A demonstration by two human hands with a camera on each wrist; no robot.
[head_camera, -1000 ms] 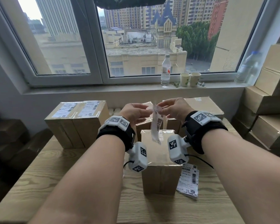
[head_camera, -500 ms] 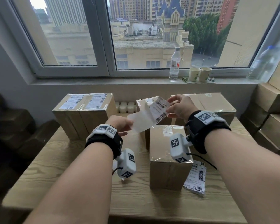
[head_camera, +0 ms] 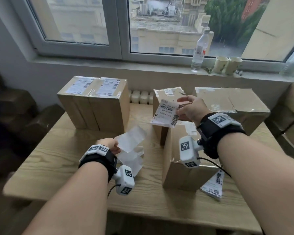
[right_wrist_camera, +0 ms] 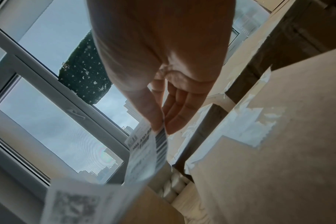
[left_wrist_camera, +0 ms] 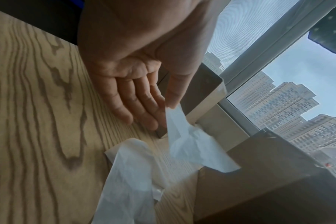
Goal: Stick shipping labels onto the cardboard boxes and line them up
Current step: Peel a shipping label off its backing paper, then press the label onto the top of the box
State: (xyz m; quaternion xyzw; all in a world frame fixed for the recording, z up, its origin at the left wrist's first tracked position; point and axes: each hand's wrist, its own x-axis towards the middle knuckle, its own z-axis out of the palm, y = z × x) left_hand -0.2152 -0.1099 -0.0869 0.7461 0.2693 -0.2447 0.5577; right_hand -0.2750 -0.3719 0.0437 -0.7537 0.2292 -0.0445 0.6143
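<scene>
My right hand (head_camera: 181,108) pinches a peeled white shipping label (head_camera: 165,114) by its right edge, above and just behind the unlabelled cardboard box (head_camera: 182,167) in the middle of the table. The right wrist view shows thumb and fingers (right_wrist_camera: 159,121) closed on the label (right_wrist_camera: 148,151). My left hand (head_camera: 115,146), low over the table to the left, pinches the blank backing sheet (head_camera: 131,139), gripped between thumb and fingers (left_wrist_camera: 171,103) in the left wrist view. Two labelled boxes (head_camera: 95,102) stand side by side at the back left.
More backing sheets (head_camera: 134,160) lie on the wooden table (head_camera: 58,158) by my left hand. A small stack of labels (head_camera: 214,185) lies right of the middle box. Other boxes (head_camera: 231,102) stand behind and right; a bottle (head_camera: 199,50) and cups (head_camera: 227,65) sit on the sill.
The two hands have pulled apart: the label has come off its backing. My left hand dropped left toward the table with the backing sheet; my right hand keeps the label raised.
</scene>
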